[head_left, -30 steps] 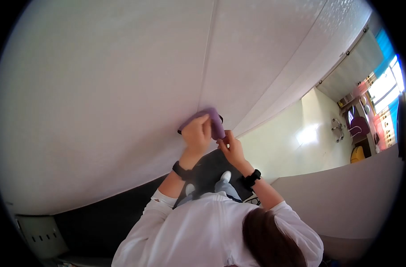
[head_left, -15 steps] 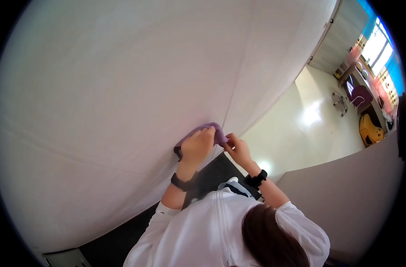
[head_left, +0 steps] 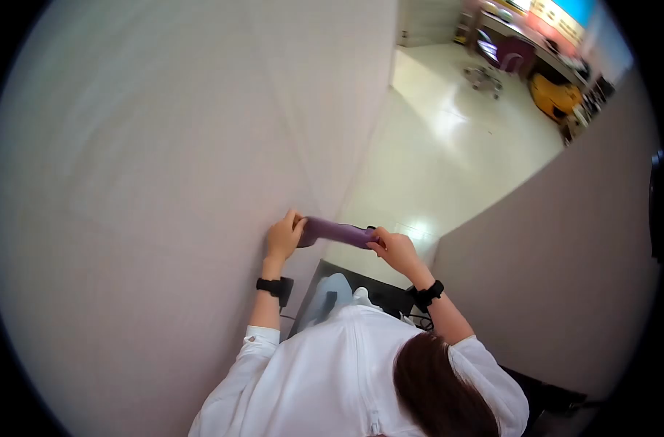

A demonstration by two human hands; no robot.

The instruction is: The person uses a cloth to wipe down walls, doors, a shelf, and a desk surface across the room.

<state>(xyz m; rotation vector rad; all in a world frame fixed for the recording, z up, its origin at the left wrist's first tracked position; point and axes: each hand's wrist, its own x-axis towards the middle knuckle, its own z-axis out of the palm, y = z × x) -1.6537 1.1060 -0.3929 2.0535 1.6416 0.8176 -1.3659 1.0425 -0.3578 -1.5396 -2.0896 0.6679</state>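
A folded purple cloth (head_left: pixel 339 231) is stretched like a band between my two hands, in front of my body. My left hand (head_left: pixel 283 239) pinches its left end, close beside the pale wall (head_left: pixel 164 218). At the other end, my right hand (head_left: pixel 396 252) grips the cloth between thumb and fingers. A dark edge shows at the cloth's right end.
Another pale wall panel (head_left: pixel 550 277) rises on my right. Below me lies a dark mat (head_left: pixel 379 291) by my feet. Beyond the glossy floor (head_left: pixel 419 160) are a purple swivel chair (head_left: pixel 514 54), a desk and a yellow beanbag (head_left: pixel 554 96).
My left hand has come off the wall face and moved left and slightly down to the cloth's end. The cloth is now drawn out between both hands. My view has turned right.
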